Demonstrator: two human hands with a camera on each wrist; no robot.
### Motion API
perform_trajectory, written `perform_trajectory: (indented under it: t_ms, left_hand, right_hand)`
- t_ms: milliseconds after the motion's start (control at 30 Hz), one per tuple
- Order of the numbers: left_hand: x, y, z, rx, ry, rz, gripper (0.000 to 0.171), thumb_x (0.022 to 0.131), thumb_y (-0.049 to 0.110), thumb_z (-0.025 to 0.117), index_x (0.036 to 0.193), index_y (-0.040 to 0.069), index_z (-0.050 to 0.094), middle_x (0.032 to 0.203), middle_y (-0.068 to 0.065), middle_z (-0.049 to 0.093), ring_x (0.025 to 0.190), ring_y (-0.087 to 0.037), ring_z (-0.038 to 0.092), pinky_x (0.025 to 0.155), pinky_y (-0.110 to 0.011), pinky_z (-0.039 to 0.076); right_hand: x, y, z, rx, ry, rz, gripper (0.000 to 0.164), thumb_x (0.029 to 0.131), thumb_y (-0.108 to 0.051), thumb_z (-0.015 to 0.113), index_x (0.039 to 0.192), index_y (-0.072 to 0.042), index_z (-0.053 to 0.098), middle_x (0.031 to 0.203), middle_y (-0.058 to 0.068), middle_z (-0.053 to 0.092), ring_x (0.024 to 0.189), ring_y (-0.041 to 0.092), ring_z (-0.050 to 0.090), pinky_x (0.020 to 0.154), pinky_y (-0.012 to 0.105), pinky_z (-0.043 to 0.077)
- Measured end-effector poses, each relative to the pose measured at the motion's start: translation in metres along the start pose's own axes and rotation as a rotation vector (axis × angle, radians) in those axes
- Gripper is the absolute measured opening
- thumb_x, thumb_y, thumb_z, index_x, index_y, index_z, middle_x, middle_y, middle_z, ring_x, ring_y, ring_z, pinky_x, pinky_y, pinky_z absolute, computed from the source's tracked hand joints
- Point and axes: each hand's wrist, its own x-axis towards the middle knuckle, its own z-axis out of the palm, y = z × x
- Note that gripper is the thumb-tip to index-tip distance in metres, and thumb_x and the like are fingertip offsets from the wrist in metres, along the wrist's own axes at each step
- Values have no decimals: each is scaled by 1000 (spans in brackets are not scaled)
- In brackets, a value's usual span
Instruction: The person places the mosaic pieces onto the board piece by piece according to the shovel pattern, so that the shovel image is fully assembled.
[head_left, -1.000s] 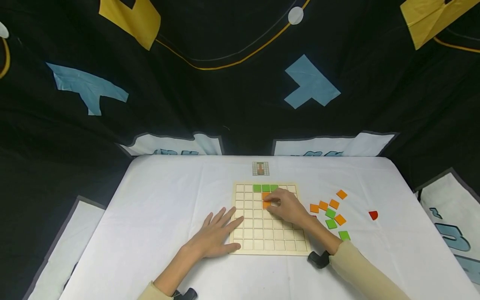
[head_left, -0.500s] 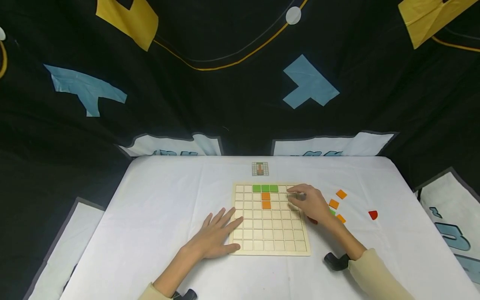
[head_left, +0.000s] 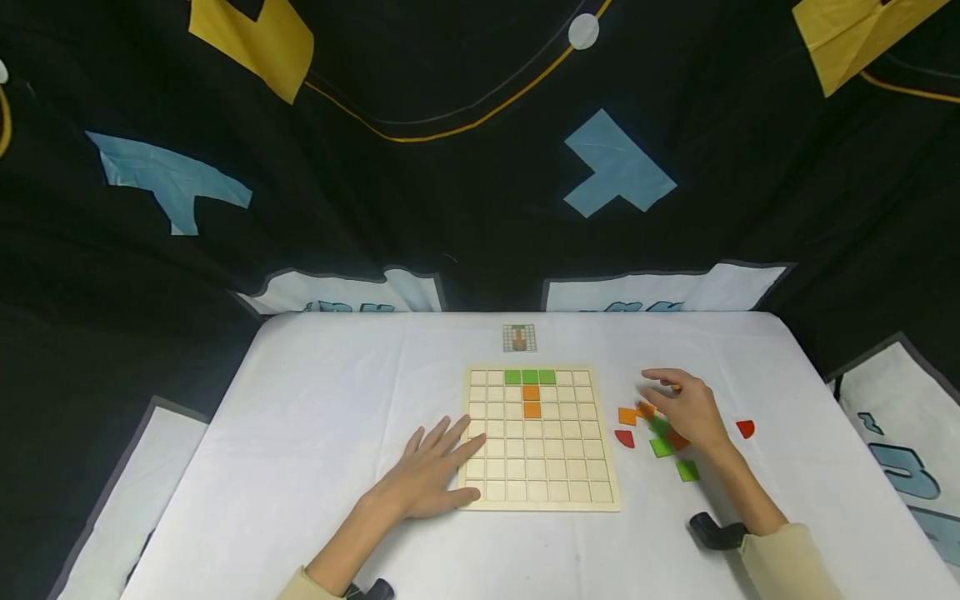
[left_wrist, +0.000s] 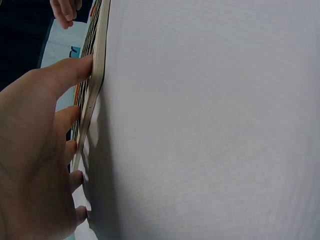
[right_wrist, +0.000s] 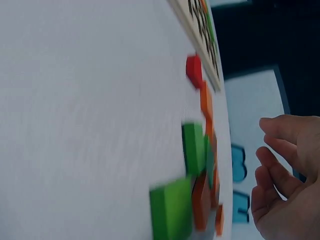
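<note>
My left hand (head_left: 427,475) rests with spread fingers on the left edge of a pale wooden grid board (head_left: 566,492). In the left wrist view its fingertips touch the board's rim (left_wrist: 95,85). Three green square tiles (head_left: 530,377) fill part of the board's top row, with two orange square tiles (head_left: 532,401) in a column below the middle one. My right hand (head_left: 690,417) hovers over the loose tiles right of the board, partly covering them. Its fingers are loosely bent and hold nothing, as the right wrist view shows. Below it lie an orange tile (head_left: 627,416) and a green tile (head_left: 661,448).
A small card (head_left: 520,337) with a grid pattern lies behind the board. One red rounded piece (head_left: 625,438) is beside the board's right edge, another red piece (head_left: 745,428) farther right. Another green tile (head_left: 687,471) lies nearest the front. A dark patterned cloth (head_left: 450,200) hangs behind the table.
My right hand has let go of the lower orange tile on the board and moved right, over the loose tiles. The left hand has stayed in place.
</note>
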Motion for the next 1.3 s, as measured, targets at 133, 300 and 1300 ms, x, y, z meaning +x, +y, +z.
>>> perform_trajectory:
  t_ms: [133, 300, 1300]
  left_hand:
    - [0, 0, 0, 2, 3, -1, 74, 94, 57, 58, 156, 23, 37, 166, -8, 16, 150, -36, 10, 116, -62, 9]
    - [0, 0, 0, 3, 2, -5, 74, 94, 57, 58, 156, 23, 37, 166, -8, 16, 150, -35, 10, 116, -62, 9]
    - [-1, 0, 0, 4, 15, 16, 73, 94, 55, 59, 156, 21, 37, 165, -10, 18, 150, -38, 12, 115, -64, 11]
  right_hand:
    - [1, 12, -10, 25, 13, 87, 40, 97, -21, 67, 132, -1, 62, 128, 26, 58, 114, 41, 54, 95, 46, 51]
    - [2, 26, -17, 75, 29, 180, 45, 100, -27, 63, 136, -1, 58, 129, 23, 58, 114, 37, 53, 83, 17, 48]
    - [12, 35, -15, -72, 60, 254, 38, 93, -6, 63, 128, 9, 60, 115, 27, 58, 99, 37, 50, 83, 43, 46]
